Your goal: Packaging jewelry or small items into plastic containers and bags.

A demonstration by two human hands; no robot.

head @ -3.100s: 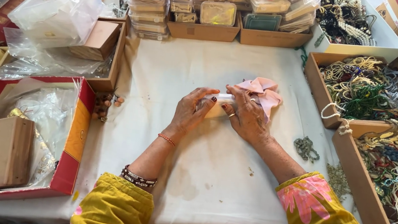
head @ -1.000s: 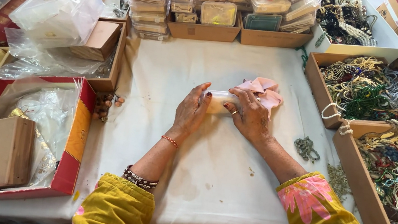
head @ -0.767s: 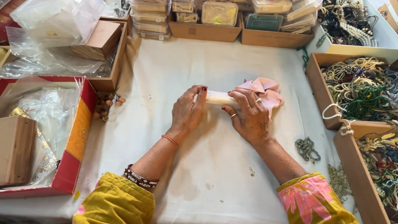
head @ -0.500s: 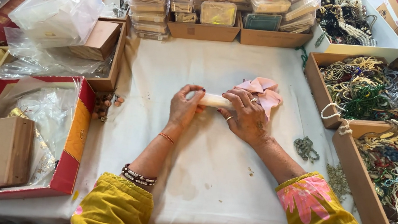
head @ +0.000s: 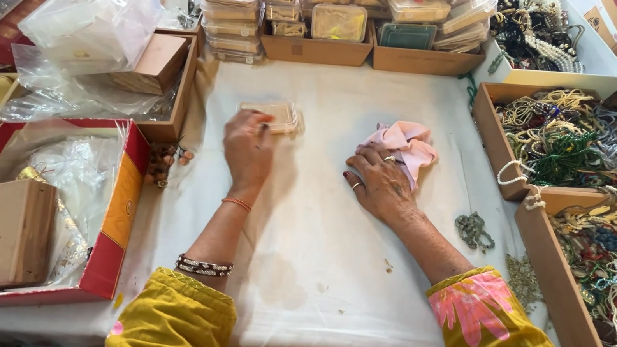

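The left hand is seemingly pinching a small clear box at twelve o'clock; the right hand, fingers spread, is resting by pink cloth; a loose grip risks tipping it.

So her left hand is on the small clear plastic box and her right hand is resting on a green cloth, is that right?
Not quite: the cloth under the right hand is pink, not green, as the head view shows. The rest holds: the left hand is on the small clear plastic box, on the white table cover.
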